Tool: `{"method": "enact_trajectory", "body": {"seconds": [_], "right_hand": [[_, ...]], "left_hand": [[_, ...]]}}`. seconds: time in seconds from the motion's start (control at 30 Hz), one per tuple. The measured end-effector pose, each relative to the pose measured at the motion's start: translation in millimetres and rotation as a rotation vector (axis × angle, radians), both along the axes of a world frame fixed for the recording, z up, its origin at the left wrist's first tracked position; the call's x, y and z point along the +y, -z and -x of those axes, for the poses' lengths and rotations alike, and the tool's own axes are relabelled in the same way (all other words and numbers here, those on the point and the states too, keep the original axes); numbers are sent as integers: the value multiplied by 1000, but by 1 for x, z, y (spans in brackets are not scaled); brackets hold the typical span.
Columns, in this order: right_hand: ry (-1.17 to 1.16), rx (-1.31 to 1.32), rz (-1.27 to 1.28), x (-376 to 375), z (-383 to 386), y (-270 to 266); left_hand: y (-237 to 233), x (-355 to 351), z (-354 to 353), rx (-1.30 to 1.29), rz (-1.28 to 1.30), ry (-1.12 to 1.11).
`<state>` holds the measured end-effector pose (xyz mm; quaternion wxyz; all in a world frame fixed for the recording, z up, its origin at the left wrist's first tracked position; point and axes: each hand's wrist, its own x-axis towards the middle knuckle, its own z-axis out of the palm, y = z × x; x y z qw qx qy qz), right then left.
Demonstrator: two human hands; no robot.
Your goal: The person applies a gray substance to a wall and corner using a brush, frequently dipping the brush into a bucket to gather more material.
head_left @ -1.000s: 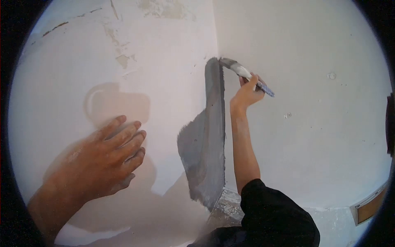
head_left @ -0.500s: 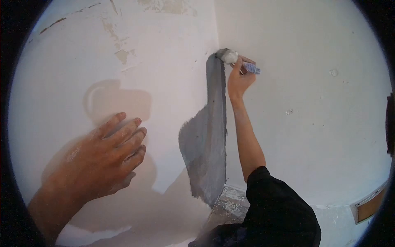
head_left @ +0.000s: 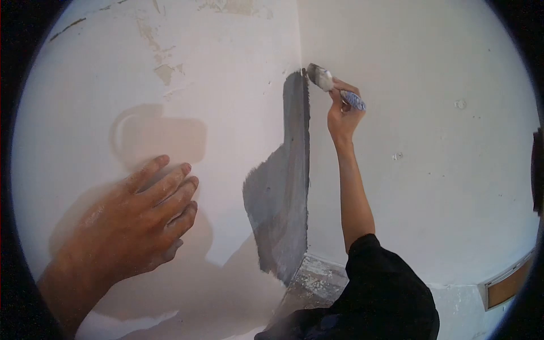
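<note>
My right hand [head_left: 343,110] is raised to the corner of two white walls and grips a paintbrush [head_left: 331,85] with a blue and white handle. Its grey-tipped bristles touch the corner at the top of a wet grey painted strip [head_left: 286,181] that widens toward the floor. My left hand [head_left: 139,218] lies flat on the left wall [head_left: 85,124], fingers spread, holding nothing. A black sleeve covers my right upper arm.
Peeled patches mark the left wall near the top [head_left: 164,71]. The right wall [head_left: 442,170] has small bumps. A speckled floor patch [head_left: 314,277] shows at the corner's foot, and a brown trim piece [head_left: 507,286] sits low right.
The brush rose up the corner to the top of the grey strip, then tilted to the right of it. My left hand stayed pressed on the wall.
</note>
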<state>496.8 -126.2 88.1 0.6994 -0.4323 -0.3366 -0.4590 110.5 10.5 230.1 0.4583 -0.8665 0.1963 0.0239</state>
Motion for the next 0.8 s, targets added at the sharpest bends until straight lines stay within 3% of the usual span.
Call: {"method": "enact_trajectory", "body": {"seconds": [0.03, 0.13, 0.23, 0.33, 0.53, 0.8], "right_hand": [[-24, -15, -71, 1, 1, 0], [49, 64, 140, 4, -9, 5], [83, 67, 194, -1, -9, 5], [-50, -12, 11, -7, 5, 6], [11, 121, 336, -9, -2, -4], [53, -25, 285, -4, -23, -37]], "left_hand": [[-1, 0, 0, 3, 8, 1], [-2, -1, 0, 13, 15, -12], [-1, -1, 0, -7, 30, 9], [-3, 0, 2, -4, 5, 26], [-3, -1, 1, 12, -20, 12], [-2, 0, 1, -1, 46, 25]]}}
